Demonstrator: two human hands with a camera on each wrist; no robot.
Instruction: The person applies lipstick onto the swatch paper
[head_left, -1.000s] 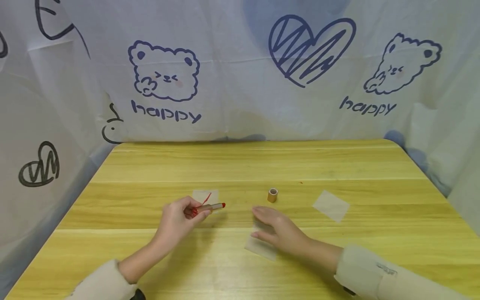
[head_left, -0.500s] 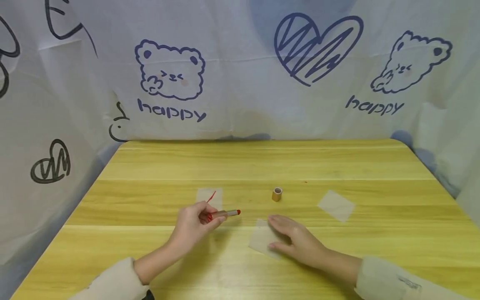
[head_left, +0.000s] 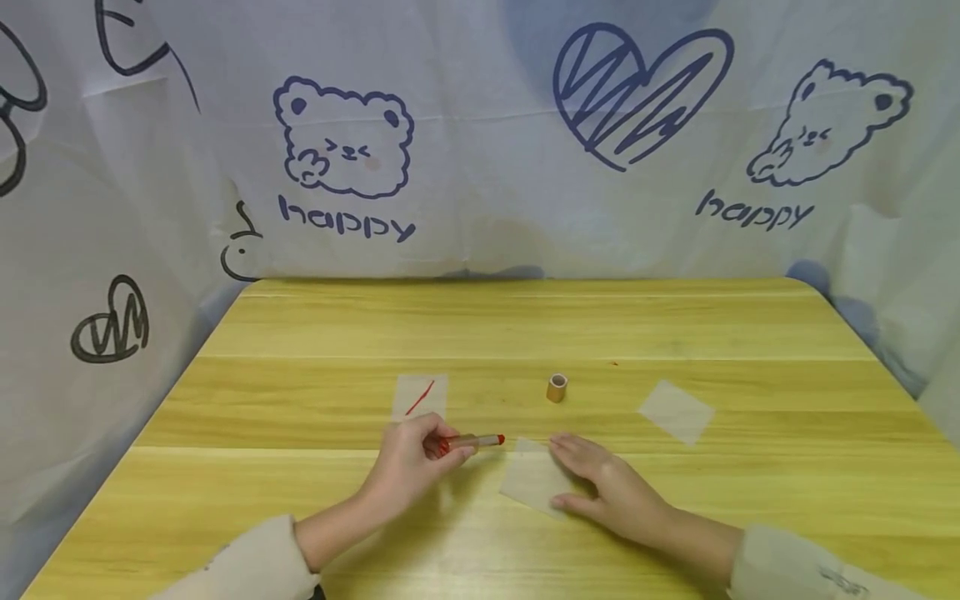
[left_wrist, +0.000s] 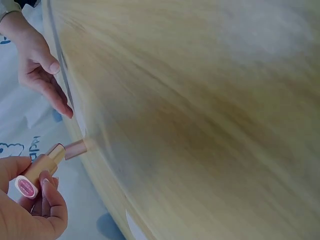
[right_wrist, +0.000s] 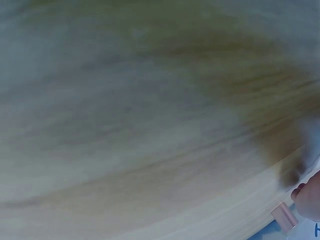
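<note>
My left hand (head_left: 416, 454) pinches an uncapped lipstick (head_left: 472, 442), its red tip pointing right and held over the table. In the left wrist view, the gold tube of the lipstick (left_wrist: 42, 170) lies between thumb and fingers, with a round pink label on its base. A square of paper (head_left: 528, 479) lies just right of the red tip, unmarked as far as I see. My right hand (head_left: 618, 492) is at that square's right edge, thumb and fingers spread; whether it presses the paper I cannot tell. The lipstick cap (head_left: 556, 388) stands upright farther back.
Behind my left hand lies a paper square (head_left: 408, 392) with one slanted red line. A second loose square (head_left: 677, 412) is on the right. A small red speck (head_left: 614, 363) marks the wooden table (head_left: 480, 325). A drawn-on cloth (head_left: 480, 167) hangs behind.
My left hand has moved right and nearer with the lipstick, towards the middle paper, uncovering more of the red-lined square. My right hand has shifted right, baring more of the middle paper.
</note>
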